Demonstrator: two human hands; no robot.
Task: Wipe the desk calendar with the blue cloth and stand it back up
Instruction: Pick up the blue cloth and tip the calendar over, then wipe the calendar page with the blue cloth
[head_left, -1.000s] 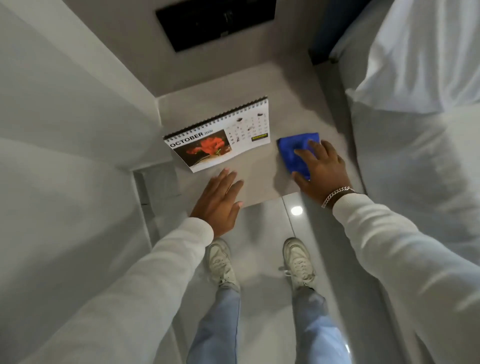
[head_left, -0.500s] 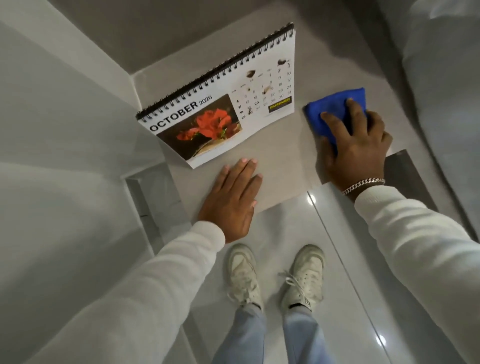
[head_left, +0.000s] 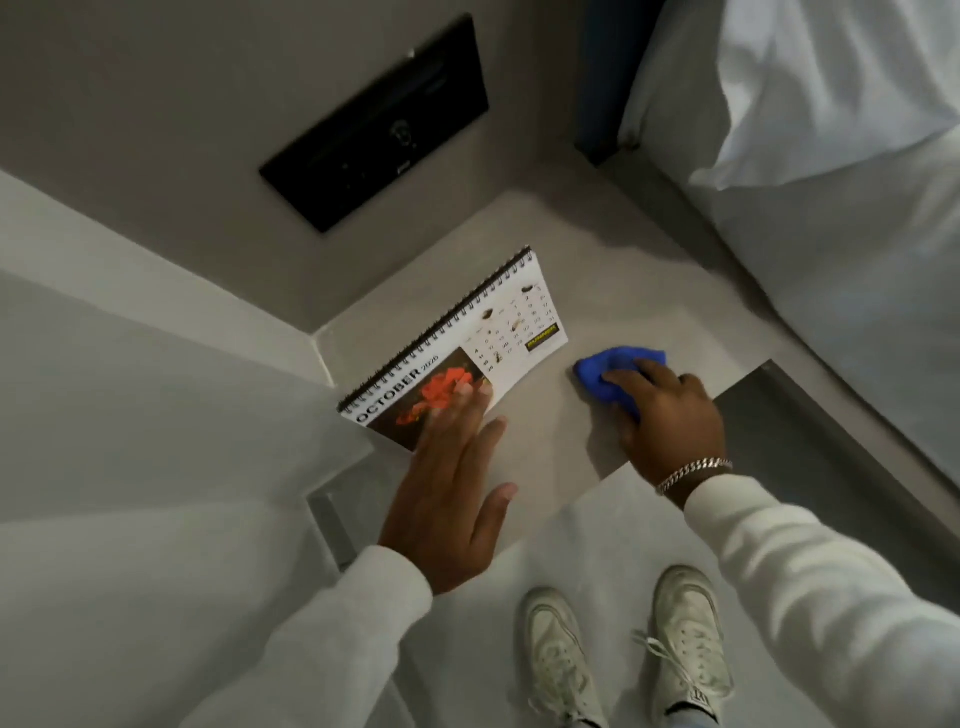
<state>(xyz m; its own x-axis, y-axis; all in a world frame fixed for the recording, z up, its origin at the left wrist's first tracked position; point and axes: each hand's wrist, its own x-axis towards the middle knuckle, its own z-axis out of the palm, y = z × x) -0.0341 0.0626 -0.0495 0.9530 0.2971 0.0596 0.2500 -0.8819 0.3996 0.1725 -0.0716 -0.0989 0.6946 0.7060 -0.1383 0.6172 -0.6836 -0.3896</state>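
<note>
Early in the job, by my read. The desk calendar (head_left: 467, 343) stands tent-fashion on the grey surface (head_left: 649, 291), spiral binding on top, October page with the red flower photo facing me. The blue cloth (head_left: 613, 369) is not on it yet, so I judge the wiping not begun. Picking the calendar up or steadying it, wiping it, and setting it upright again all look to be left.

My left hand (head_left: 452, 499) is out flat, fingers (head_left: 467, 415) spread and slightly blurred. The tips overlap the near-left corner of the calendar page, over the flower photo. I can't tell whether they touch the page or hover just above it; either way nothing is gripped.

My right hand (head_left: 670, 415) is curled down over the cloth, which is bunched beneath the fingers and pressed on the surface. It sits just right of the calendar's near-right corner, with a narrow strip of bare surface between them. A chain bracelet (head_left: 693, 474) shows at that wrist.

So the calendar lies far and left of both hands, with the left hand at its near edge and the cloth hand beside it to the right. A bed (head_left: 857, 260) with white linen borders the surface on the right; a black wall panel (head_left: 374, 124) hangs beyond the calendar.
</note>
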